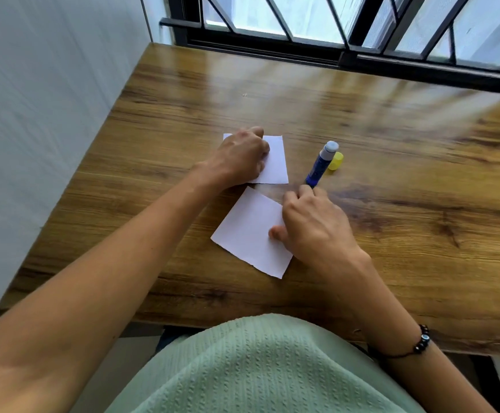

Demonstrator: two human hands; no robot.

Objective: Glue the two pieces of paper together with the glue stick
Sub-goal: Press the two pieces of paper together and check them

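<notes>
My left grip (243, 158) lies curled, fingers pressed together, flat on the far paper (275, 162). My right grip (311, 222) pinches the base of the uncapped glue stick (320, 166), its thumb on the near paper (248, 234) just beneath. The yellow cap (335, 165) lies on the bench (421, 234) beyond the stick.

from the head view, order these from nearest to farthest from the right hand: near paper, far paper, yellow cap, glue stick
1. Near paper: under the right hand, touching it.
2. Glue stick: lying uncapped just beyond the fingertips, its base at them; too close to rank against the paper.
3. Far paper: farther left, under the left hand.
4. Yellow cap: behind the glue stick.
</notes>
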